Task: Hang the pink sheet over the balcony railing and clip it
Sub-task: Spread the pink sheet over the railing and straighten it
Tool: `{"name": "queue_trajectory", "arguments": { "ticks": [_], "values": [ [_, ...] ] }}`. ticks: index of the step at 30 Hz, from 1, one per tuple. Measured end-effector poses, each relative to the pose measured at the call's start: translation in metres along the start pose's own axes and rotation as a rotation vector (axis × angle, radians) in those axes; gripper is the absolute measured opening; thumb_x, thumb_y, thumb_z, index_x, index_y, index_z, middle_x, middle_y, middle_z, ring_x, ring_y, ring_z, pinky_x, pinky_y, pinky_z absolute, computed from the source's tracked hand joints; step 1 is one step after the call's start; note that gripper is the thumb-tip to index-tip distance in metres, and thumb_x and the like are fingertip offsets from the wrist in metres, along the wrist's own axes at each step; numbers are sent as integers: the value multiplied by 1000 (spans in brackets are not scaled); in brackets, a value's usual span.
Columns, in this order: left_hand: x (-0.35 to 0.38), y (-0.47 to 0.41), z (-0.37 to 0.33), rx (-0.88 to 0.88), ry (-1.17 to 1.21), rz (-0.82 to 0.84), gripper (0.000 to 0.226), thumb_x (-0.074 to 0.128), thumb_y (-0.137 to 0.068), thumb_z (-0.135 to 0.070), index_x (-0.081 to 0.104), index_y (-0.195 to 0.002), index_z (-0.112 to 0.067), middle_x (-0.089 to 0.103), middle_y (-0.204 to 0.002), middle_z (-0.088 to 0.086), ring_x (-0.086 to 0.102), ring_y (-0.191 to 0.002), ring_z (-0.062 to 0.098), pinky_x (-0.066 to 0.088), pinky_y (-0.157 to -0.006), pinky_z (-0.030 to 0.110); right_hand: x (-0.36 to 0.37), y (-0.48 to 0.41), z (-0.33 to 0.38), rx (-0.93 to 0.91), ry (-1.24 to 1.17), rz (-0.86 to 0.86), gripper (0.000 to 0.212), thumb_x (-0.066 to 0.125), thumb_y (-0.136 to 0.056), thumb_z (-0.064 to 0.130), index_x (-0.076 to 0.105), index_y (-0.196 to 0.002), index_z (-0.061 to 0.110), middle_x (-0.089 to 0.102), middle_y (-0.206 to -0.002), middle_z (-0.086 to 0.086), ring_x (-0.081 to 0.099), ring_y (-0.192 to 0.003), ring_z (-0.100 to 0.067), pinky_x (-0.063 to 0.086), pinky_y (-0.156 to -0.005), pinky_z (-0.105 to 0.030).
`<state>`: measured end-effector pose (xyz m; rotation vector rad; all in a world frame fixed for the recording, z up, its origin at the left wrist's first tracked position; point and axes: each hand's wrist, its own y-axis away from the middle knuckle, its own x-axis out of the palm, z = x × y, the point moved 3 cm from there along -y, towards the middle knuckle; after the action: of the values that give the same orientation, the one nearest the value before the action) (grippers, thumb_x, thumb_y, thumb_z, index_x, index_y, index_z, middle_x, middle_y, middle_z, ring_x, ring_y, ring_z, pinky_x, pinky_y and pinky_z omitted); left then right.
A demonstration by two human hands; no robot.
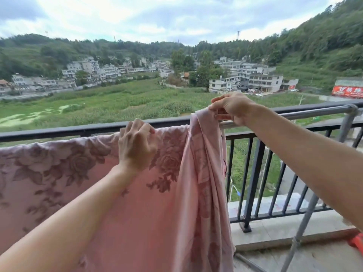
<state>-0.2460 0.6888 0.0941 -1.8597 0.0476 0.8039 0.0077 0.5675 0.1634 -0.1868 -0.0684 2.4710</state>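
A pink sheet (pixel 149 209) with a dark rose pattern hangs over a silver bar (pixel 306 114) just inside the black balcony railing (pixel 59 131), spreading from the left edge to the middle. My left hand (pixel 136 144) grips the sheet's top fold on the bar. My right hand (pixel 230 107) pinches the bunched right corner of the sheet on top of the bar. From that corner the cloth falls in long folds to the floor. No clip is in view.
The silver bar belongs to a metal drying rack (pixel 302 222) whose leg slants down at the right. A concrete ledge (pixel 284 228) runs under the railing posts. Something red (pixel 356 242) lies at the right edge. Fields and houses lie far beyond.
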Motion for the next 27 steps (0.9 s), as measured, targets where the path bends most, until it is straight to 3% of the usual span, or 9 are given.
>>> {"name": "queue_trajectory", "arguments": {
  "ticks": [2, 4, 8, 12, 14, 16, 20, 23, 27],
  "values": [
    [10, 1, -42, -125, 85, 65, 52, 46, -82, -73, 59, -74, -24, 61, -75, -8, 55, -75, 14, 42, -70, 35, 23, -8, 20, -22, -116, 127, 17, 66, -85, -8, 62, -96, 5, 67, -77, -10, 69, -57, -14, 56, -53, -23],
    [26, -1, -70, -277, 88, 152, 60, 48, -69, -84, 59, -78, -26, 62, -75, -10, 57, -73, 13, 46, -66, 36, 46, -15, 33, -13, -201, 315, 21, 57, -87, -14, 62, -100, 2, 69, -74, -13, 71, -60, -20, 58, -55, -27],
    [37, -10, -62, -570, 316, 142, 18, 67, -70, -27, 59, -65, -12, 59, -61, -2, 56, -58, 17, 46, -56, 32, 41, -46, 30, -174, 176, 447, 35, 55, -85, -14, 64, -114, 3, 75, -96, -9, 72, -89, -23, 60, -79, -39],
    [11, -19, -21, -990, 918, 0, 17, 59, -87, -18, 67, -87, -4, 70, -76, 9, 68, -72, 22, 53, -60, 31, 33, -72, -1, -211, 684, 565, 64, 79, -79, 19, 52, -137, 27, 56, -123, 6, 59, -112, -22, 53, -93, -44],
    [-4, -30, -4, -1093, 1053, -31, 17, 54, -91, -16, 67, -83, -7, 70, -69, 6, 69, -67, 19, 55, -56, 27, 54, -73, -15, -208, 789, 684, 37, 75, -84, 31, 65, -120, 31, 64, -110, 11, 62, -105, -16, 53, -83, -35],
    [-18, -37, 10, -1107, 1010, -43, 17, 51, -91, -14, 64, -80, -8, 66, -69, 6, 65, -66, 19, 56, -63, 29, 80, -75, -16, -283, 768, 704, 7, 68, -91, 29, 72, -96, 27, 73, -94, 9, 68, -94, -14, 53, -76, -31],
    [-37, -36, 41, -1129, 863, -30, 25, 49, -91, -10, 62, -108, 2, 62, -105, 21, 61, -96, 32, 47, -99, 47, 104, -80, 4, -369, 631, 654, 12, 63, -94, 21, 68, -100, 11, 76, -89, 0, 73, -78, -10, 57, -70, -29],
    [-46, -34, 62, -1123, 716, -29, 29, 54, -89, -4, 60, -112, 12, 61, -115, 30, 61, -106, 40, 48, -96, 53, 116, -64, 5, -498, 609, 706, 10, 73, -84, 12, 71, -92, 17, 73, -86, 2, 70, -77, -8, 53, -67, -20],
    [-51, -38, 80, -939, 256, -15, 14, 70, -81, -10, 62, -92, -10, 64, -89, 12, 60, -77, 22, 53, -72, 35, 150, -32, -9, -711, 759, 673, 18, 79, -80, 28, 72, -96, 28, 72, -92, 7, 67, -83, -8, 56, -72, -25]
  ]
}}
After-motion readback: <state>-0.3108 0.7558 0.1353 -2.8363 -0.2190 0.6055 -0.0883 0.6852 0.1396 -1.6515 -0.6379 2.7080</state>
